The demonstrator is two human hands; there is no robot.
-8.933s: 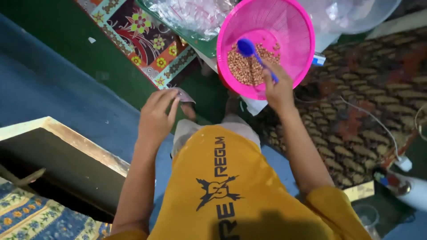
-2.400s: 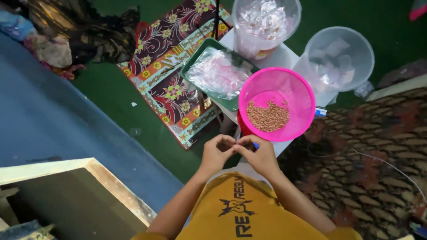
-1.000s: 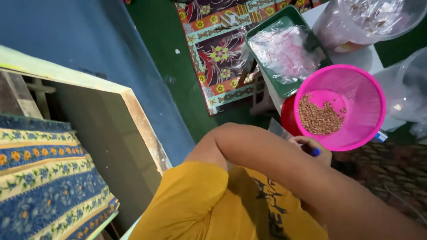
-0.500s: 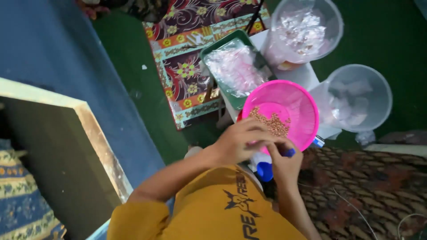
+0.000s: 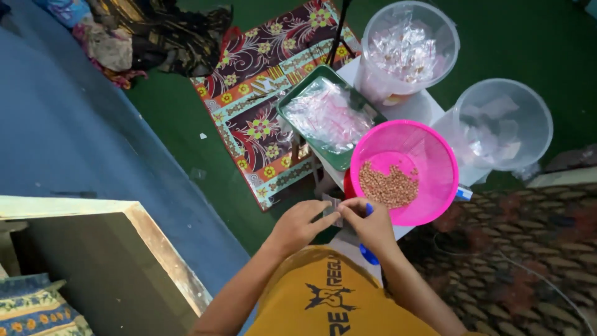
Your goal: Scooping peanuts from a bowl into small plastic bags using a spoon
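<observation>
My left hand (image 5: 300, 224) and my right hand (image 5: 373, 227) meet just below the near rim of a pink colander (image 5: 435, 155). Between their fingertips they pinch a small clear plastic bag (image 5: 331, 208). My right hand also keeps a blue spoon (image 5: 368, 254) tucked in it, its scoop hanging below the palm. A heap of small brown nuts (image 5: 388, 186) lies in the bottom of the colander, which rests on a red bowl (image 5: 347, 186). My yellow shirt fills the lower middle of the view.
A green tray (image 5: 287, 116) holding clear bags stands behind the colander. Two clear plastic buckets (image 5: 407, 46) (image 5: 507, 121) with bags sit farther back and right. A flowered mat (image 5: 261, 118), a wooden box edge (image 5: 165, 255), brown carpet (image 5: 535, 249) and piled clothes (image 5: 118, 37) surround them.
My left hand has drawn back from the colander's rim. Both hands now pinch the small bag together below the rim. The view has shifted a little.
</observation>
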